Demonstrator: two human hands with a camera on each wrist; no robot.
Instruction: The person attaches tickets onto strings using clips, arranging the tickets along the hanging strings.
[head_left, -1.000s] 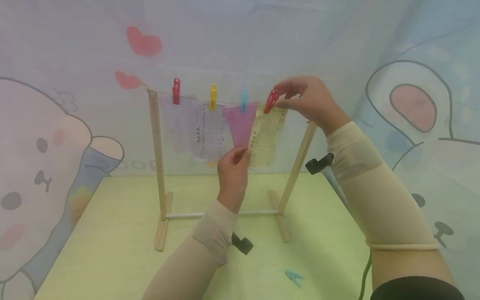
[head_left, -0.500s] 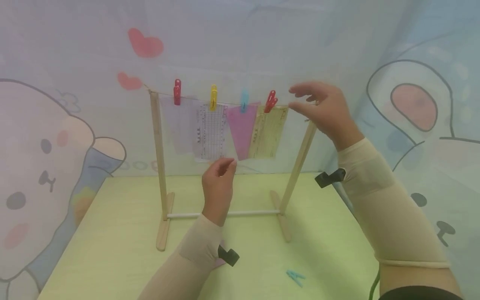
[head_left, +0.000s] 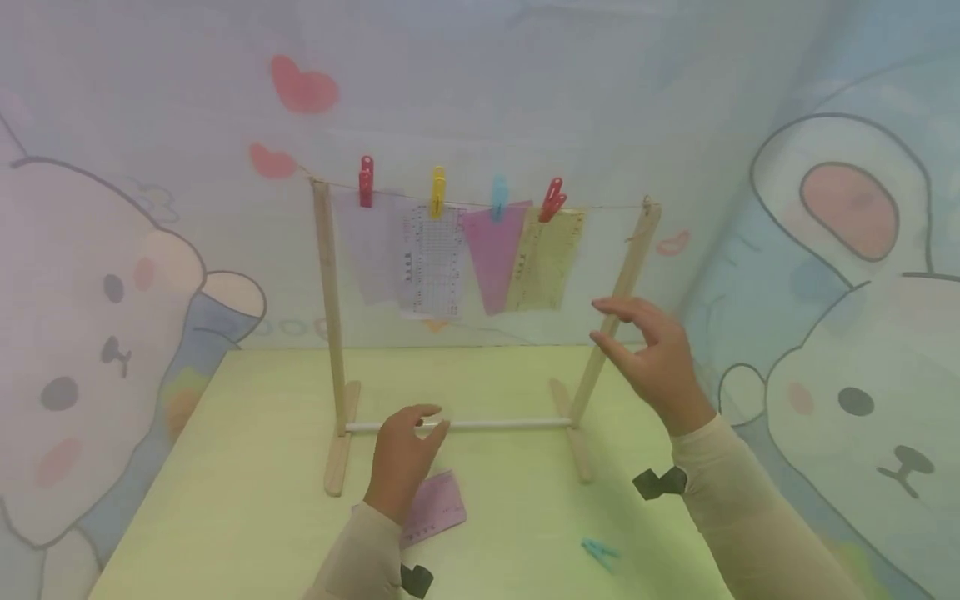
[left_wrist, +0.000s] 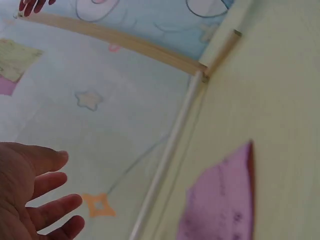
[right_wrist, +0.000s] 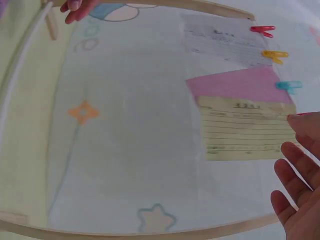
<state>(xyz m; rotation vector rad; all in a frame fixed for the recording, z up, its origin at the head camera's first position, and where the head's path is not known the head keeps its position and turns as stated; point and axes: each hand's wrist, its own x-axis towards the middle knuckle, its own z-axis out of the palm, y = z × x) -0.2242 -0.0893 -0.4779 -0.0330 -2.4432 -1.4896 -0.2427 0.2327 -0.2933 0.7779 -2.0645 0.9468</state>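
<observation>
My left hand (head_left: 405, 458) hovers above the table with thumb and fingers apart, nearest to a purple paper slip (head_left: 437, 507) lying under it. In the left wrist view that slip (left_wrist: 220, 205) looks bent, one edge raised. My right hand (head_left: 656, 358) is in the air by the right post, fingers parted and holding nothing. Along the string hang a pale slip (head_left: 363, 258) under a red clothespin (head_left: 366, 182), a printed white slip (head_left: 435, 267) under a yellow clothespin (head_left: 438, 192), a pink slip (head_left: 491, 267) under a blue clothespin (head_left: 499, 198), and a yellow slip (head_left: 547, 267) under another red clothespin (head_left: 552, 200).
A wooden rack with a left post (head_left: 330, 308), a right post (head_left: 641, 242) and a white crossbar (head_left: 510, 425) stands on the yellow-green table (head_left: 262, 500). A loose turquoise clothespin (head_left: 600, 552) lies at the front right. Behind hangs a cartoon-printed cloth (head_left: 525, 83).
My right hand has let go of the red clothespin on the yellow slip and come down to the right. The left hand has released that slip and dropped down-left, towards the table.
</observation>
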